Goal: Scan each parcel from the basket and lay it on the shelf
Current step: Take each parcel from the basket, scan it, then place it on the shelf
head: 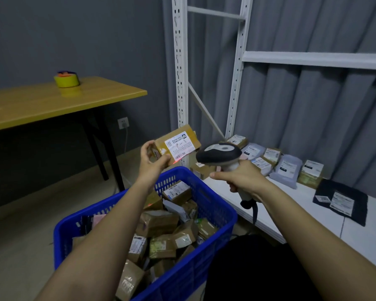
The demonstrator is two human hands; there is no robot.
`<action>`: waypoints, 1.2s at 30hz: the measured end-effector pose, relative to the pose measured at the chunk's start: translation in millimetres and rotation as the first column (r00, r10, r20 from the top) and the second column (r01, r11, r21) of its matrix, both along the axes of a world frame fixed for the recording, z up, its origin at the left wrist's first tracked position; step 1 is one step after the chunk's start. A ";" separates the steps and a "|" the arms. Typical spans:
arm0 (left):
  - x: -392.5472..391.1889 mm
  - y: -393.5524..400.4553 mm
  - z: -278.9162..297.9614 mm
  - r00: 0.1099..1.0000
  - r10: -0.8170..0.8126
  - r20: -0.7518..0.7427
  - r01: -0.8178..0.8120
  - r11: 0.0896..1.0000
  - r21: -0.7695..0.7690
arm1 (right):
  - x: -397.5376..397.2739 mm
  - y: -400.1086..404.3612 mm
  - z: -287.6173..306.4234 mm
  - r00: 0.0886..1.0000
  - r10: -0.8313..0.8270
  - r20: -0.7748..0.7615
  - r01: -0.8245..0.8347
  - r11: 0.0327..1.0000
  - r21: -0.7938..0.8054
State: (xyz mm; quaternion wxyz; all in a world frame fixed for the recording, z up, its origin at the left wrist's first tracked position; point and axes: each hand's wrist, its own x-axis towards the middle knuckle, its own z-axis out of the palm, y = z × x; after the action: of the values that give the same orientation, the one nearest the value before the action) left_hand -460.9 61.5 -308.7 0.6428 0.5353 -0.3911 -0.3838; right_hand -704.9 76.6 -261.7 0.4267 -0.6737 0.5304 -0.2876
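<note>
- Left hand point(150, 158) raised above the far corner of the basket point(217, 216), fingers and thumb curled round the near end of a small cardboard parcel point(176, 145).
- Parcel held tilted, white label up and turned toward the scanner point(218, 153); red scan line across the label's lower edge.
- Right hand point(242, 180) wrapped round the scanner's handle, head aimed left at the parcel and just beside it, not touching; cable hanging below the fist.
- Blue basket on the floor below both forearms, heaped with brown boxes and a few mailers.
- White shelf point(291, 218) at right, its lowest board carrying a row of scanned parcels point(289, 168) along the back: grey bags and taped boxes, labels up.
- Black mailer point(341, 200) lying flat nearer the shelf's front edge, apart from the row.
- Wooden table point(41, 103) at left against the grey wall, with a yellow tape roll point(66, 80) on top.
- Wall socket point(123, 123) below the table's end.
</note>
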 end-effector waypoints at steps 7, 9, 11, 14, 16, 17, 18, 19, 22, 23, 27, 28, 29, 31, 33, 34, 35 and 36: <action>0.6 0.4 0.9 0.999 -0.005 0.042 0.005 1.000 -0.011 | -4.5 -0.2 -0.2 0.998 -0.016 0.060 0.017 1.000 -0.015; -0.4 0.1 1.1 0.999 -0.014 0.049 0.015 1.000 -0.011 | -6.3 0.5 -0.2 0.998 -0.009 0.066 0.010 1.000 -0.015; -2.9 -0.5 1.9 0.998 -0.020 0.064 0.021 1.000 -0.012 | -8.3 1.9 0.9 0.998 -0.003 0.066 0.004 1.000 -0.014; -8.7 -3.6 2.9 0.997 -0.035 0.065 0.036 0.999 -0.011 | -10.9 1.7 0.9 0.998 -0.002 0.060 0.003 1.000 -0.011; -15.9 -6.1 3.8 0.997 -0.041 0.061 0.041 0.999 -0.003 | -15.0 -0.8 -0.2 0.996 -0.025 0.081 0.028 0.999 -0.028; -20.5 -8.1 3.5 0.997 -0.042 0.060 0.042 0.999 0.002 | -18.1 -3.1 -1.1 0.993 -0.053 0.101 0.057 0.998 -0.035; -26.6 -10.2 2.9 0.997 -0.046 0.056 0.046 0.999 0.002 | -22.2 -5.7 -2.1 0.987 -0.094 0.133 0.099 0.994 -0.038; -34.3 -12.1 2.5 0.997 -0.055 0.052 0.055 0.998 0.001 | -27.7 -10.3 -4.7 0.975 -0.142 0.168 0.149 0.988 -0.033; -65.7 -21.6 -1.9 0.994 -0.103 0.043 0.103 0.995 0.005 | -53.2 -26.7 -17.1 0.906 -0.314 0.283 0.325 0.946 0.009; -78.8 -25.7 -3.8 0.991 -0.130 0.042 0.129 0.991 0.018 | -64.4 -32.0 -22.6 0.876 -0.367 0.312 0.378 0.925 0.026; -142.1 -47.7 -16.5 0.970 -0.241 0.032 0.239 0.969 0.063 | -119.3 -42.6 -44.7 0.716 -0.536 0.448 0.525 0.836 0.162; -159.5 -56.5 -23.1 0.965 -0.261 0.039 0.258 0.963 0.075 | -135.0 -44.2 -51.7 0.670 -0.570 0.477 0.549 0.812 0.199; -177.5 -64.5 -28.6 0.958 -0.281 0.045 0.277 0.957 0.091 | -150.5 -45.1 -59.0 0.630 -0.603 0.489 0.577 0.785 0.225; -215.7 -82.0 -42.7 0.942 -0.331 0.051 0.322 0.937 0.134 | -182.6 -46.9 -77.2 0.545 -0.663 0.513 0.638 0.725 0.259; -256.8 -99.7 -61.1 0.920 -0.390 0.045 0.375 0.908 0.188 | -215.7 -47.4 -97.9 0.451 -0.724 0.522 0.708 0.646 0.285; -278.4 -107.4 -71.7 0.906 -0.421 0.045 0.402 0.889 0.217 | -232.3 -47.0 -108.6 0.415 -0.754 0.509 0.743 0.604 0.289; -298.6 -114.1 -82.8 0.892 -0.449 0.053 0.424 0.872 0.246 | -247.3 -46.9 -118.4 0.388 -0.778 0.494 0.769 0.569 0.292; -317.9 -120.2 -93.9 0.879 -0.472 0.061 0.441 0.856 0.268 | -261.0 -47.8 -128.2 0.365 -0.799 0.478 0.789 0.538 0.296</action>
State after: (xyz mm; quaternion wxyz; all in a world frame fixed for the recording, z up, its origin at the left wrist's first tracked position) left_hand -778.8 -58.7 -402.5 0.4363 0.5252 -0.4957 -0.5368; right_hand -965.9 28.8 -390.0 0.3758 -0.2137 0.6387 -0.6365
